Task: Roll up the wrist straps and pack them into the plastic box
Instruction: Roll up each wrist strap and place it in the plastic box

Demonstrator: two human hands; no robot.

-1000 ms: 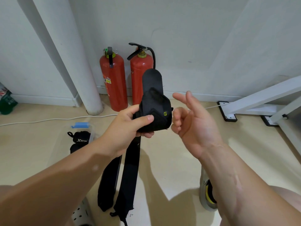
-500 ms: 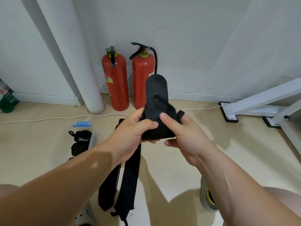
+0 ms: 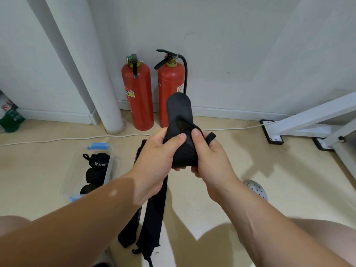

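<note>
Above the floor point(image 3: 250, 155), my left grip point(image 3: 156, 151) and right grip point(image 3: 210, 160) are both squeezing the half-rolled wrist strap point(image 3: 184, 153), its free end point(image 3: 178, 105) standing upward. If one thumb is loosening, I think the roll can spring open. Two flat straps point(image 3: 154, 212) are lying below; the plastic box point(image 3: 115, 160) is waiting at left.

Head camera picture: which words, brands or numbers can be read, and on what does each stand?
"XTEP": white, on a rolled strap in the plastic box.
Labels on left fire extinguisher and right fire extinguisher: too small to read.
Bag at left edge: red letters, blurred and cut off.
</note>
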